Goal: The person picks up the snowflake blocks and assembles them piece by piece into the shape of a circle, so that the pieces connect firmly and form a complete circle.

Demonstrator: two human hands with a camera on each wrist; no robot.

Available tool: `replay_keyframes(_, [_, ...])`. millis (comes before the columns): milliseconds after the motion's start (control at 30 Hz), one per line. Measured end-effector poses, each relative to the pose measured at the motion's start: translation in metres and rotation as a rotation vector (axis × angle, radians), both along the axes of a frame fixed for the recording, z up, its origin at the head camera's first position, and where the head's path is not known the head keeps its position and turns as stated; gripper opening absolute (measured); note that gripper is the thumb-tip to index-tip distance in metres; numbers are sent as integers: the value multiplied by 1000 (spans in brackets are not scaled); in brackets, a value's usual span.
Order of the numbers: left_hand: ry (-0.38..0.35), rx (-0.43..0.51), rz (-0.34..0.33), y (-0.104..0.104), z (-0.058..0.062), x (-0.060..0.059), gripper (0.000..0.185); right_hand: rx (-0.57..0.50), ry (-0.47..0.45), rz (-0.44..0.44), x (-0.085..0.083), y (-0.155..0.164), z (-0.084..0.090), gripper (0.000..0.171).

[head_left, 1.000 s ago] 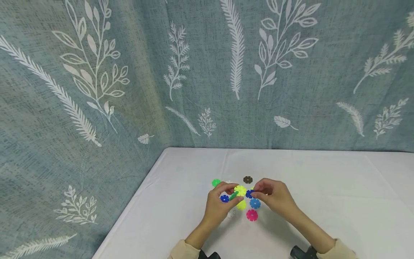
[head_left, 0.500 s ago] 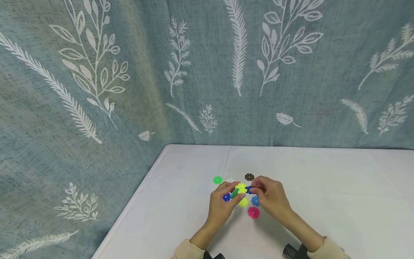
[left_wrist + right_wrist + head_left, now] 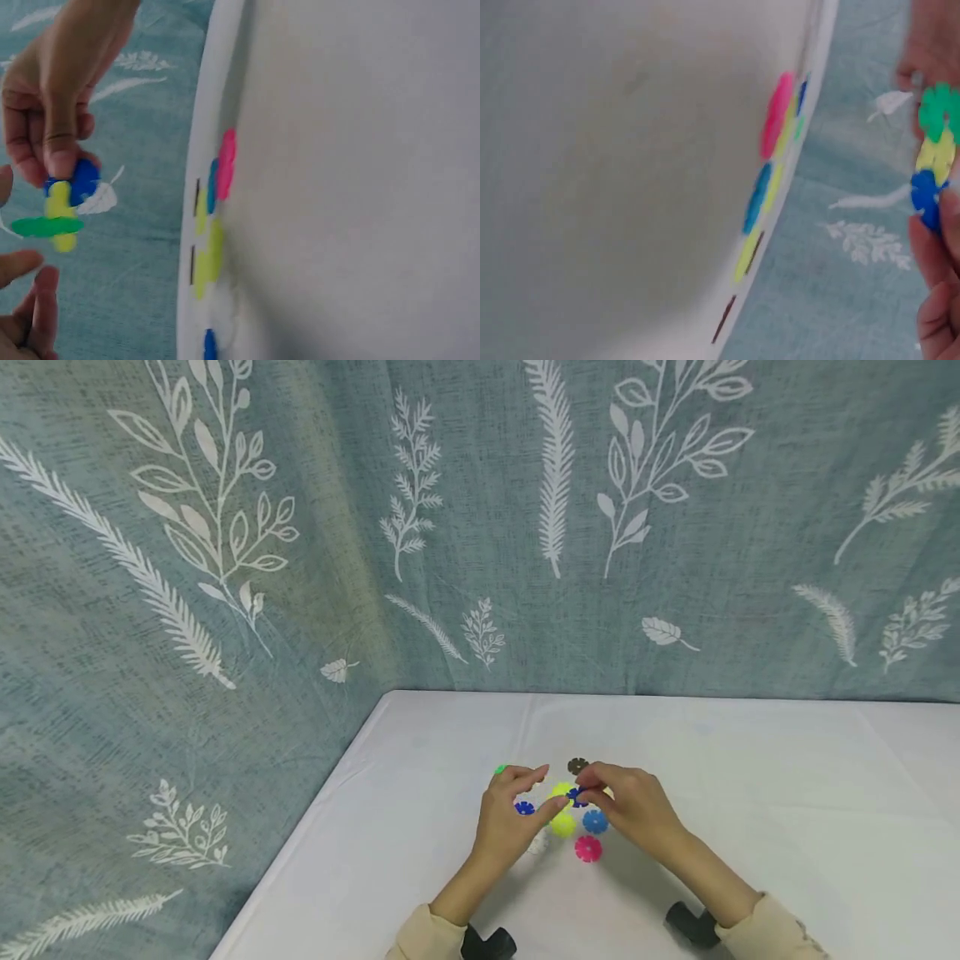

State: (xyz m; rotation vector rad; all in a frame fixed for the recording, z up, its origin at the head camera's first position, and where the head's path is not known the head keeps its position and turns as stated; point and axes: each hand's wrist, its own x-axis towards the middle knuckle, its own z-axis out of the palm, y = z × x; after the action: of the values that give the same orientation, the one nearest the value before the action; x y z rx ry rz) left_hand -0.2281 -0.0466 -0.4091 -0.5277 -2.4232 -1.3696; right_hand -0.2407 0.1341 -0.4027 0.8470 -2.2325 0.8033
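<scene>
Cloth (image 3: 480,527), teal w/ white leaf prints, hangs along the left & far sides of the table (image 3: 787,810), which has a white cover. Leftmost of the small notched discs: green disc (image 3: 500,769), mostly hidden behind the L hand (image 3: 502,822). L hand has thumb & fingers spread, gripping nothing, just beside the joined pcs. Seen b/w its thumb & fingers is a dark blue disc (image 3: 524,808) on the table; white disc (image 3: 537,842) lies nearer. Then a yellow disc (image 3: 562,825), flat on the table. Held chain next, up off the table: green piece (image 3: 936,111), yellow piece (image 3: 936,157), blue piece (image 3: 926,196), joined in that order (left wrist view shows the L fingertips apart from the green one). R hand (image 3: 633,802) pinches the blue piece at the chain's right end. Brown disc (image 3: 578,766) lies on the far side, pink disc (image 3: 588,849) on the near side, light blue disc (image 3: 596,822) just beyond the pink.
</scene>
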Motion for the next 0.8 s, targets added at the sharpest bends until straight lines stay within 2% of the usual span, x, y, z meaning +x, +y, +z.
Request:
replay_keyframes(133, [6,-36,-81,0,7,-5,24,5,19,91,-5,2,-3,27])
replay_keyframes(233, [-19,-51,-133,1,9,-6,15,-42,11,186,-7,3,-6,28])
replay_keyframes(333, [-38,-64,-136,2,8,-6,9,-117,-74,286,-9,6,-9,26])
replay_keyframes(400, [-60,-68,-129,3,7,-6,8,-172,-185,314,-11,11,-10,22])
replay_keyframes(467, [-77,-78,-116,4,4,-6,7,-193,-301,243,-16,20,-10,22])
replay_keyframes(533, [-97,-76,-102,4,3,-6,7,-162,-423,94,-21,32,-10,24])
replay_keyframes(633, [-115,-70,-62,3,1,-7,6,-52,-610,-108,-31,50,-11,28])
replay_keyframes(700, [-115,-66,-35,1,1,-7,5,11,-685,-158,-37,59,-14,30])
replay_keyframes(800, [-105,-69,-15,-1,0,-8,5,47,-701,-123,-47,67,-20,29])
